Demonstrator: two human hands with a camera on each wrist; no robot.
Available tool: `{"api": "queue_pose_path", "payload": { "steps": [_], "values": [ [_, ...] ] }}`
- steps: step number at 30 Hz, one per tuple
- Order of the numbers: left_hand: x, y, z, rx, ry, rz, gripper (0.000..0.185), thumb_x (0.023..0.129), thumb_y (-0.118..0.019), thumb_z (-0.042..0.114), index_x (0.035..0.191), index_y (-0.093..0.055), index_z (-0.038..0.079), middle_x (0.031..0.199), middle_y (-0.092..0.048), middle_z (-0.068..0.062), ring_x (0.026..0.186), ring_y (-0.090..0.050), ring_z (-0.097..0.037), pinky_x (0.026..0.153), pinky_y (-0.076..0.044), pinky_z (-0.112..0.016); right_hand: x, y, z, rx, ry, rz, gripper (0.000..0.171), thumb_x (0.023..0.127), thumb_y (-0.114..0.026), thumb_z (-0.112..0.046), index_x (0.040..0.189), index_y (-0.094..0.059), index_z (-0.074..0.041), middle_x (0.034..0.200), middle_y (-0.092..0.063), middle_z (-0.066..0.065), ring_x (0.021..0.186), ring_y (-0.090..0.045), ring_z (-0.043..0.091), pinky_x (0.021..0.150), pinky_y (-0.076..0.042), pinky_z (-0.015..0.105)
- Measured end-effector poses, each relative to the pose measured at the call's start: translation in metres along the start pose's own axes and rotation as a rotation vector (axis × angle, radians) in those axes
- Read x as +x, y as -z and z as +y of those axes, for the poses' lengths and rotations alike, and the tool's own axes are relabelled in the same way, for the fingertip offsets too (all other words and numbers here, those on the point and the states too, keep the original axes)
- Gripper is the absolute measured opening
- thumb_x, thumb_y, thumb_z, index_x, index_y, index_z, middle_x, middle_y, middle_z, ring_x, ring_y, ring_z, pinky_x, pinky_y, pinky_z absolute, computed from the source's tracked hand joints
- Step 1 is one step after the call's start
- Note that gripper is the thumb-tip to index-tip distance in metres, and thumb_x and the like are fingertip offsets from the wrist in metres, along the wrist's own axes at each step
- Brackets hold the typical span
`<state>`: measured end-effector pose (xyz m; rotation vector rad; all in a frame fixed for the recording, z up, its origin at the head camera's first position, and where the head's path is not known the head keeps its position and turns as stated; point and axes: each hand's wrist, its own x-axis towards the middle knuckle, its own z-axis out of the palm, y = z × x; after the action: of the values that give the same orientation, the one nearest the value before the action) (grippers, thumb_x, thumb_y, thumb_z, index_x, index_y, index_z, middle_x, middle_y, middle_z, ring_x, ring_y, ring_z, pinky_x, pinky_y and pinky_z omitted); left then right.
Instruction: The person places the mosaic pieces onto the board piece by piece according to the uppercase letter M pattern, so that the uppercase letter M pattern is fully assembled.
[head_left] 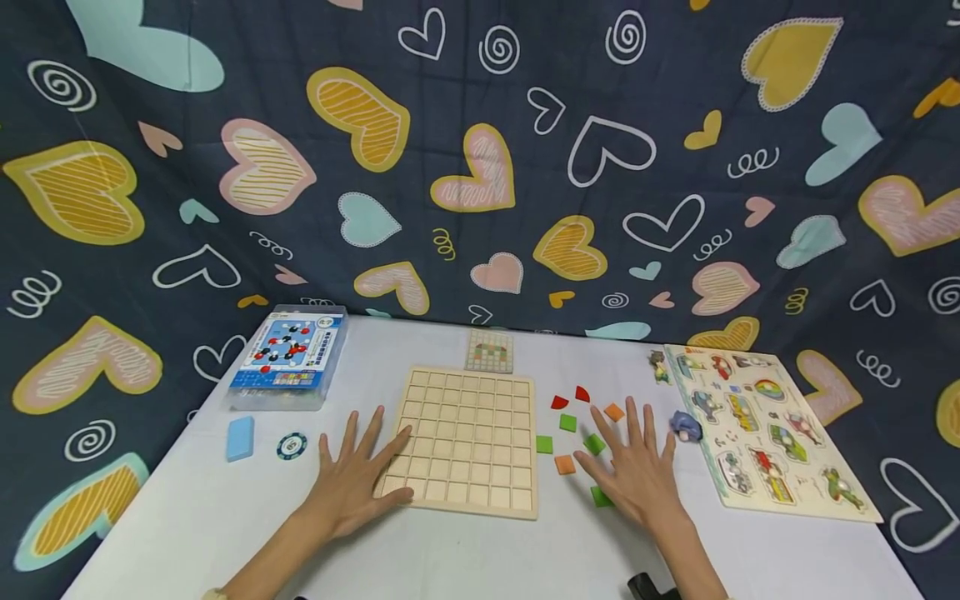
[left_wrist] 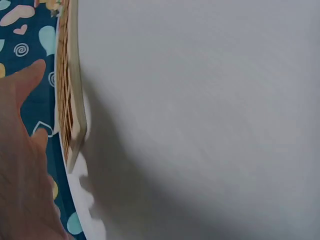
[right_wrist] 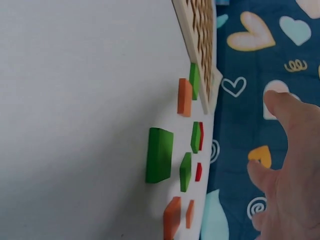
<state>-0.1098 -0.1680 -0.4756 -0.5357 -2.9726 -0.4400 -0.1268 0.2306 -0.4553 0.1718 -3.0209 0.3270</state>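
Note:
A pale wooden grid board (head_left: 468,442) lies flat in the middle of the white table (head_left: 465,558). My left hand (head_left: 360,471) lies open and spread at the board's near left corner, its fingertips touching the edge. My right hand (head_left: 633,467) lies open and flat to the right of the board, among small loose tiles: green tiles (head_left: 567,422), orange tiles (head_left: 565,465) and red quarter-rounds (head_left: 558,402). One green tile (head_left: 600,497) lies half under the palm. The right wrist view has a green tile (right_wrist: 160,155), an orange tile (right_wrist: 184,97) and the board's corner (right_wrist: 200,45). In the left wrist view the board's edge (left_wrist: 72,100) stands next to my hand (left_wrist: 20,175).
A small pattern card (head_left: 490,351) lies behind the board. At the left are a blue boxed set (head_left: 288,354), a light blue tile (head_left: 240,437) and a round chip (head_left: 292,446). A vehicle peg puzzle (head_left: 768,429) fills the right side, with a small figure (head_left: 659,367) and a bluish piece (head_left: 685,426) next to it.

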Motion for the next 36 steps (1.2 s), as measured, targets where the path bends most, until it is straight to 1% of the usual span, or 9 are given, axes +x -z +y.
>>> {"api": "queue_pose_path", "payload": {
  "steps": [4, 10, 13, 16, 21, 24, 29, 33, 36],
  "values": [
    [-0.005, 0.003, -0.006, -0.037, -0.052, -0.002, 0.078, 0.08, -0.061, 0.063, 0.145, -0.043, 0.024, 0.155, -0.026, -0.017, 0.139, -0.015, -0.05, 0.101, -0.017, -0.076, -0.005, 0.0, 0.001, 0.008, 0.013, 0.015, 0.074, 0.088, -0.046, -0.067, 0.148, -0.036, -0.025, 0.157, -0.011, 0.023, 0.142, -0.005, 0.047, 0.102, -0.008, 0.076],
    [-0.004, 0.005, -0.017, -0.067, -0.119, -0.012, 0.077, 0.078, -0.065, 0.062, 0.142, -0.048, 0.022, 0.154, -0.029, -0.015, 0.14, -0.021, -0.045, 0.108, -0.024, -0.064, -0.008, 0.002, 0.001, 0.036, 0.006, -0.006, 0.073, 0.089, -0.046, -0.066, 0.149, -0.035, -0.026, 0.158, -0.009, 0.022, 0.143, -0.002, 0.044, 0.104, -0.007, 0.074],
    [-0.002, 0.005, -0.023, -0.047, -0.168, -0.012, 0.074, 0.077, -0.068, 0.06, 0.137, -0.054, 0.02, 0.152, -0.033, -0.014, 0.139, -0.024, -0.044, 0.107, -0.028, -0.062, -0.007, 0.005, 0.001, 0.056, 0.006, -0.013, 0.072, 0.09, -0.047, -0.064, 0.15, -0.034, -0.026, 0.158, -0.009, 0.023, 0.143, -0.001, 0.045, 0.104, -0.008, 0.074],
    [0.001, 0.005, -0.028, -0.033, -0.2, -0.024, 0.069, 0.075, -0.071, 0.058, 0.131, -0.06, 0.019, 0.15, -0.038, -0.012, 0.139, -0.026, -0.043, 0.105, -0.03, -0.063, -0.006, 0.007, -0.001, 0.081, 0.016, -0.013, 0.071, 0.091, -0.047, -0.063, 0.149, -0.034, -0.025, 0.157, -0.01, 0.023, 0.143, -0.003, 0.045, 0.104, -0.01, 0.074],
    [0.005, 0.005, -0.035, -0.041, -0.223, -0.054, 0.068, 0.073, -0.074, 0.057, 0.128, -0.062, 0.02, 0.147, -0.043, -0.008, 0.138, -0.028, -0.042, 0.106, -0.03, -0.06, -0.002, 0.01, -0.003, 0.154, 0.035, -0.014, 0.068, 0.093, -0.046, -0.058, 0.149, -0.035, -0.021, 0.156, -0.015, 0.025, 0.142, -0.006, 0.047, 0.105, -0.015, 0.072],
    [0.006, 0.005, -0.037, -0.059, -0.234, -0.071, 0.069, 0.072, -0.074, 0.057, 0.128, -0.062, 0.019, 0.146, -0.044, -0.006, 0.137, -0.031, -0.041, 0.107, -0.029, -0.061, 0.005, 0.011, -0.004, 0.237, 0.028, -0.039, 0.066, 0.095, -0.046, -0.054, 0.15, -0.034, -0.019, 0.156, -0.015, 0.025, 0.142, -0.006, 0.047, 0.104, -0.016, 0.073],
    [0.008, 0.006, -0.038, -0.084, -0.234, -0.105, 0.069, 0.073, -0.073, 0.059, 0.127, -0.061, 0.018, 0.145, -0.046, -0.006, 0.135, -0.036, -0.039, 0.108, -0.025, -0.062, 0.02, 0.008, 0.0, 0.481, 0.001, -0.062, 0.059, 0.099, -0.049, -0.039, 0.15, -0.032, -0.016, 0.156, -0.015, 0.024, 0.143, -0.006, 0.046, 0.105, -0.013, 0.073],
    [0.009, 0.007, -0.038, -0.109, -0.235, -0.119, 0.068, 0.074, -0.073, 0.056, 0.128, -0.06, 0.016, 0.145, -0.045, -0.008, 0.133, -0.04, -0.037, 0.11, -0.026, -0.059, 0.033, 0.004, 0.005, 0.702, -0.062, -0.004, 0.052, 0.099, -0.051, -0.023, 0.148, -0.037, -0.011, 0.154, -0.024, 0.021, 0.143, -0.016, 0.04, 0.11, -0.021, 0.062],
    [0.008, 0.008, -0.038, -0.13, -0.228, -0.126, 0.067, 0.075, -0.074, 0.054, 0.129, -0.06, 0.016, 0.146, -0.044, -0.008, 0.131, -0.043, -0.034, 0.108, -0.032, -0.055, 0.045, 0.003, 0.009, 0.823, -0.142, 0.035, 0.048, 0.099, -0.053, -0.014, 0.144, -0.042, -0.007, 0.151, -0.035, 0.018, 0.14, -0.029, 0.034, 0.11, -0.031, 0.05]
  ]
}}
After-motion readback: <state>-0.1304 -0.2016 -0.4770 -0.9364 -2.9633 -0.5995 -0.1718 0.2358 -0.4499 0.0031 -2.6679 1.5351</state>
